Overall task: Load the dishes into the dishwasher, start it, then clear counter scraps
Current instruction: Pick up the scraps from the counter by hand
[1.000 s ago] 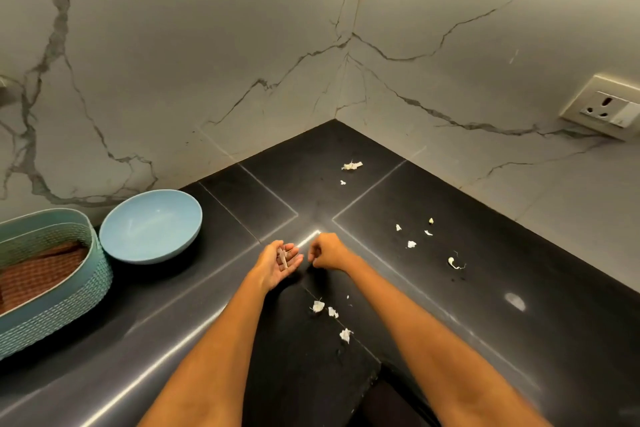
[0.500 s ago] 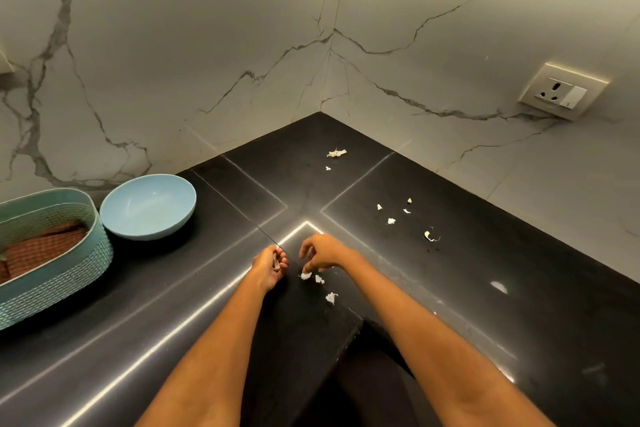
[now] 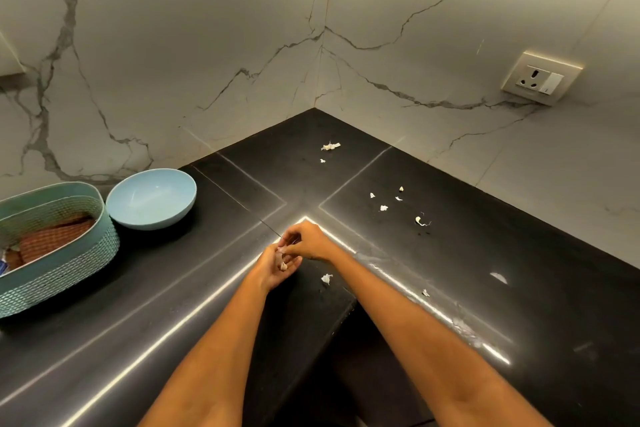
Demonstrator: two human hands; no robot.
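Head camera looks down on a black corner tabletop (image 3: 519, 253) set against marble-patterned walls. Both hands meet near the middle of the tabletop. The left hand (image 3: 277, 265) lies palm up, cupped, with a few pale scraps (image 3: 283, 265) resting in it. The right hand (image 3: 306, 241) reaches over it from the right, its fingertips curled down and pinching at the scraps in the left palm, so the two hands touch. More pale scraps lie loose on the tabletop: one piece (image 3: 326, 278) just right of the hands, a small one (image 3: 425, 293) beside the right forearm, a scatter (image 3: 383, 207) farther back on the right, and a larger crumpled bit (image 3: 330, 146) near the wall corner. At the left stands a light blue bowl (image 3: 151, 198), and just beside it a teal woven basket (image 3: 69, 253) holding a reddish cloth (image 3: 55, 239). A wall socket (image 3: 540, 78) sits on the right wall.
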